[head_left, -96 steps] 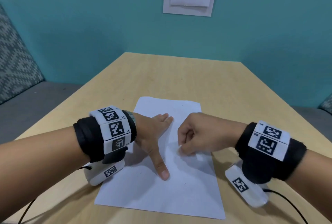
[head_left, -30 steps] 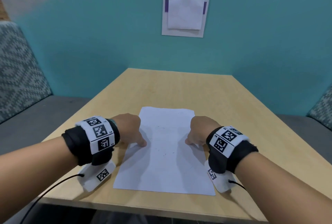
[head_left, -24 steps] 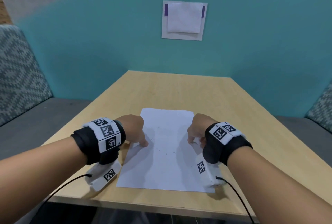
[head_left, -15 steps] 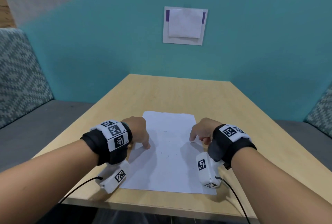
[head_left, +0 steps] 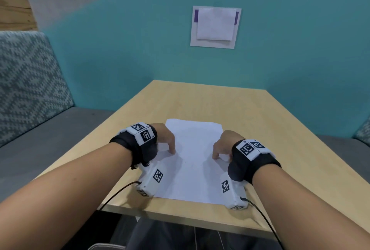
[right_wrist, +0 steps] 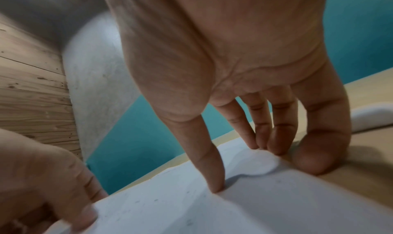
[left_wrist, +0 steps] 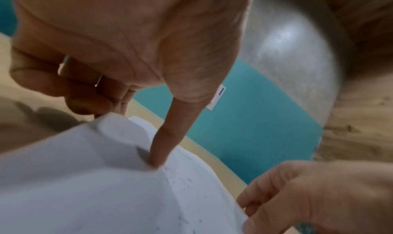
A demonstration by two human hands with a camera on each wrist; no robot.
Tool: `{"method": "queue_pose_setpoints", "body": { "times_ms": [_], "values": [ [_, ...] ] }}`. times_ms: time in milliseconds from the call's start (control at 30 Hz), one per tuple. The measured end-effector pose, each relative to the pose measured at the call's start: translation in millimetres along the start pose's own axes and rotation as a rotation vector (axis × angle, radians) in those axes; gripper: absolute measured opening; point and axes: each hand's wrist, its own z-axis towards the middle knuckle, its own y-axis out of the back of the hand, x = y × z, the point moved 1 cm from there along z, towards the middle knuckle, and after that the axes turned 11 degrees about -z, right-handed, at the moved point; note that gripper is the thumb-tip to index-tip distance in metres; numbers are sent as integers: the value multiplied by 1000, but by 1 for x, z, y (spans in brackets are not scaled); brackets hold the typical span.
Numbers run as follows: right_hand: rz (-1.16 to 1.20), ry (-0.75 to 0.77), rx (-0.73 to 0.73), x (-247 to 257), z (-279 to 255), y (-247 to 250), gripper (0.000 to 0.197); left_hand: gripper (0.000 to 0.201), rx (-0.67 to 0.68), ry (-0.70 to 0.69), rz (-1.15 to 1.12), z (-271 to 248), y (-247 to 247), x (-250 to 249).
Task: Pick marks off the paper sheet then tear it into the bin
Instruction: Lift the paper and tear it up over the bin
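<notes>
A white paper sheet (head_left: 195, 161) with faint small dark marks (left_wrist: 180, 181) lies on the wooden table (head_left: 200, 101), close to its near edge. My left hand (head_left: 170, 146) is at the sheet's left edge. Its thumb (left_wrist: 161, 146) presses down on top and its curled fingers (left_wrist: 85, 101) sit under the raised edge. My right hand (head_left: 219, 150) is at the right edge. There the thumb (right_wrist: 210, 170) presses on the paper and the fingertips (right_wrist: 263, 136) push against the edge, which buckles up between them. No bin is in view.
A teal wall rises behind the table, with a white board (head_left: 215, 27) holding a paper on it. A grey bench (head_left: 46, 129) with a patterned cushion (head_left: 30, 81) runs along the left. The table's near edge (head_left: 180, 214) is just below my wrists.
Both hands have left the middle of the sheet and moved out to its two side edges. My view has pulled back and up. The sheet's edges now lift under the fingers.
</notes>
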Motion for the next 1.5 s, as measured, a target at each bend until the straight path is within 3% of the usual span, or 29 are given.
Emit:
{"method": "queue_pose_setpoints", "body": {
  "times_ms": [100,300,600,867,1000,1133,1200,1400,1500],
  "values": [
    [-11,7,9,-3,-2,-1,25,19,-39,23,-291,10,5,12],
    [-35,67,10,0,-10,-3,23,8,-37,41,-654,6,15,43],
    [118,212,52,36,-40,-20,29,38,-98,61,-846,-38,30,141],
    [407,452,233,118,-110,-53,20,37,-145,102,-964,-109,68,259],
    [529,564,297,157,-150,-83,17,46,-222,174,-969,-153,91,322],
    [580,710,348,186,-188,-120,9,31,-271,239,-1007,-194,102,378],
    [617,742,427,197,-199,-143,17,35,-298,275,-1006,-210,100,406],
    [593,693,658,217,-195,-225,25,33,-297,392,-1121,-229,58,453],
    [576,570,801,219,-178,-260,7,35,-299,452,-1122,-211,26,483]
  ]
}}
